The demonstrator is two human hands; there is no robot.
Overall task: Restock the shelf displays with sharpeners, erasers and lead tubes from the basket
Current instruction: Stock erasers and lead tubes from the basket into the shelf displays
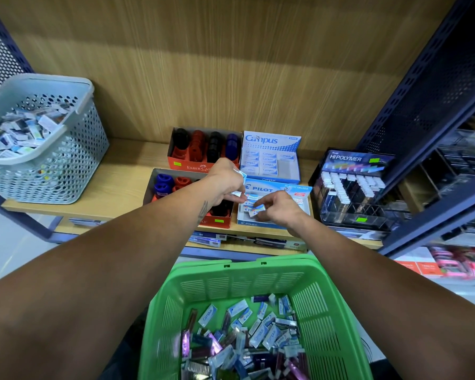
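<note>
A green basket [321,292] below me holds several loose erasers and lead tubes. On the wooden shelf stands a blue Pilot eraser box [261,188] with a few erasers inside. My left hand [225,182] hovers at the box's left edge and grips small white erasers [237,193]. My right hand [279,208] pinches one Pilot eraser [257,210] over the box's inside. Behind it stands a Campus eraser box [270,141]. Two orange Faber-Castell sharpener boxes [188,167] sit to the left, and a Hi-Polymer lead tube display [354,160] to the right.
A grey perforated basket [74,160] full of small packets sits at the shelf's left end. Dark blue perforated shelf uprights [428,100] frame the right side. More stationery lies on the lower shelf [247,239] and in the neighbouring bay at the right.
</note>
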